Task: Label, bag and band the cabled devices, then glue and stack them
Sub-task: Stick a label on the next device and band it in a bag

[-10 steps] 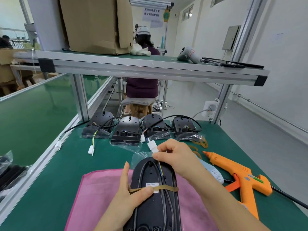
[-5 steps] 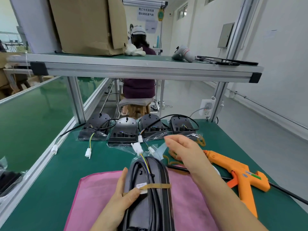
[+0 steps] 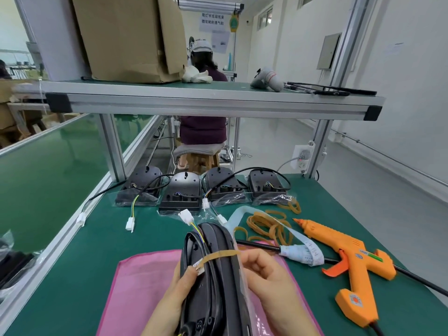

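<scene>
The left hand (image 3: 180, 288) grips the black device (image 3: 218, 275) by its left edge, thumb pressed on the white label (image 3: 199, 266) just under the rubber band (image 3: 219, 255). The right hand (image 3: 264, 278) has its fingers curled in against the device's right edge, where the band comes round and the clear bag (image 3: 245, 291) stands out along the side; whether it pinches the band itself or only the bagged edge cannot be told. The device is held up on edge between both hands, tilted, over the pink cloth (image 3: 140, 287). The band crosses its width and pins the black cable to its back, and the cable's coloured wires end in a white connector (image 3: 186, 215) sticking out past the top. The cloth lies on the green table (image 3: 72, 275). To the right of the device lie a heap of loose rubber bands (image 3: 269, 226), a pale strip of label backing (image 3: 303, 251) curling over a black rod, and an orange glue gun (image 3: 346, 258) lying on its side, nozzle pointing away from the person. Along the table's far edge four more devices (image 3: 181, 192) sit in a row on clear bags, cables and white plugs trailing toward the near side. Above them runs an aluminium shelf (image 3: 194, 103) carrying a cardboard box (image 3: 131, 37), and beyond it another person sits on a stool, back turned.
</scene>
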`<state>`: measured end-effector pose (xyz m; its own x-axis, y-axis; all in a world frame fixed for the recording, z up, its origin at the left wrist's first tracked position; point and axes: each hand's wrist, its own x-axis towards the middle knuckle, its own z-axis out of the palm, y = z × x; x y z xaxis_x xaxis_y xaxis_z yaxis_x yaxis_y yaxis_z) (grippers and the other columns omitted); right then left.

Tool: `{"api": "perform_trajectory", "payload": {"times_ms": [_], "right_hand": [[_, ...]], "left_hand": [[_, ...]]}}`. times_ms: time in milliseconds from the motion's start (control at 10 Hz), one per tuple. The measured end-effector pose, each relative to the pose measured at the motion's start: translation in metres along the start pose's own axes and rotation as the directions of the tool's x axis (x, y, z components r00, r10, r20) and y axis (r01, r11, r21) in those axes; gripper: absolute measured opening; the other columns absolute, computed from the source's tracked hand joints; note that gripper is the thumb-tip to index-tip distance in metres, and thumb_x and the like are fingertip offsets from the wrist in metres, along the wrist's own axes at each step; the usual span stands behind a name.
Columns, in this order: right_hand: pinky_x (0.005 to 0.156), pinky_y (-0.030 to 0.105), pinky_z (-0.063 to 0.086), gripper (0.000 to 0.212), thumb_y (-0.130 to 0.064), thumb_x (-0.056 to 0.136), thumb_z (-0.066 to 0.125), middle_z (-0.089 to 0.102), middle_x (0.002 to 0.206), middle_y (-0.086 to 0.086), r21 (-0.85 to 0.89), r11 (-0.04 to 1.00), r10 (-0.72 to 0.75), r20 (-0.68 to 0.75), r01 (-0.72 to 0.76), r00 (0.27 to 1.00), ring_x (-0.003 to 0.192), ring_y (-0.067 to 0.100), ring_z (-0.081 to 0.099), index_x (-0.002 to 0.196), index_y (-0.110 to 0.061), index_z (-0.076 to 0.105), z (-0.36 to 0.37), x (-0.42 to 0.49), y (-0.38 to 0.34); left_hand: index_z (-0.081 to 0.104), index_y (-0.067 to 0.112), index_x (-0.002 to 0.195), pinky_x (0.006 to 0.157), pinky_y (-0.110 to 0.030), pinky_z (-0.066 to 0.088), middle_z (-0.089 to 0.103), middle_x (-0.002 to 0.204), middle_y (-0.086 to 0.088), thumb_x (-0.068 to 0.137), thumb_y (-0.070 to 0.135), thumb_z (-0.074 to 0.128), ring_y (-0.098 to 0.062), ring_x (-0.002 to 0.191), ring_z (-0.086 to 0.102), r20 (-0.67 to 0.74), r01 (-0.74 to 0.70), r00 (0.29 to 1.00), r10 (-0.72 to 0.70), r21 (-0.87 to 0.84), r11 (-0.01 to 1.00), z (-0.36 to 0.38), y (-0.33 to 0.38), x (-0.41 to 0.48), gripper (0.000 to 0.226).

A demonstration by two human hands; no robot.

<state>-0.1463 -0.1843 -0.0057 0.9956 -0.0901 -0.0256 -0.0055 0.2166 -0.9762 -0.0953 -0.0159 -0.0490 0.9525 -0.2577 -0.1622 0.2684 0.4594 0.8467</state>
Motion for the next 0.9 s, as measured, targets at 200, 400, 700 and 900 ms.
{"api": "perform_trajectory", "payload": {"times_ms": [200, 400, 700, 900], "right_hand": [[0.068, 0.026, 0.047, 0.015, 0.01, 0.082, 0.067, 0.065, 0.075, 0.006, -0.108, 0.991, -0.079, -0.054, 0.073, 0.995, 0.07, 0.014, 0.055, 0.082, -0.005, 0.063, 0.005, 0.008, 0.006], [0.075, 0.039, 0.038, 0.009, 0.009, 0.084, 0.065, 0.059, 0.077, 0.016, -0.084, 0.995, -0.058, -0.068, 0.053, 0.996, 0.076, 0.022, 0.049, 0.079, 0.002, 0.062, 0.0, 0.014, 0.012], [0.057, 0.035, 0.025, 0.017, 0.007, 0.055, 0.055, 0.044, 0.08, 0.022, 0.311, 0.941, 0.113, 0.091, -0.136, 0.989, 0.067, 0.026, 0.038, 0.066, -0.004, 0.05, 0.002, 0.011, 0.019], [0.065, 0.036, 0.03, 0.017, 0.01, 0.057, 0.052, 0.046, 0.073, 0.015, 0.248, 0.965, 0.047, 0.162, -0.087, 0.986, 0.073, 0.026, 0.038, 0.067, -0.002, 0.046, -0.007, 0.01, 0.024]], "left_hand": [[0.043, -0.001, 0.141, 0.111, -0.055, 0.031, 0.052, 0.135, -0.027, 0.024, 0.05, 0.091, -0.041, 0.124, 0.05, 0.04, 0.123, 0.992, -0.123, -0.01, 0.992, 0.004, 0.0, -0.004, 0.136], [0.039, -0.012, 0.138, 0.085, -0.04, 0.048, 0.055, 0.117, -0.026, -0.003, 0.059, 0.088, -0.033, 0.106, 0.056, 0.044, -0.035, 0.999, 0.032, 0.075, 0.997, 0.0, -0.001, 0.002, 0.165], [0.051, 0.023, 0.134, 0.071, -0.032, 0.056, 0.074, 0.107, -0.004, 0.072, 0.027, 0.062, -0.02, 0.093, 0.073, 0.035, 0.043, 0.998, -0.047, 0.106, 0.993, -0.005, 0.001, 0.001, 0.064], [0.049, 0.019, 0.135, 0.051, -0.018, 0.053, 0.077, 0.085, 0.006, 0.082, 0.015, 0.059, -0.009, 0.072, 0.073, -0.044, 0.04, 0.998, -0.034, 0.14, 0.989, -0.004, 0.005, 0.001, 0.054]]}}
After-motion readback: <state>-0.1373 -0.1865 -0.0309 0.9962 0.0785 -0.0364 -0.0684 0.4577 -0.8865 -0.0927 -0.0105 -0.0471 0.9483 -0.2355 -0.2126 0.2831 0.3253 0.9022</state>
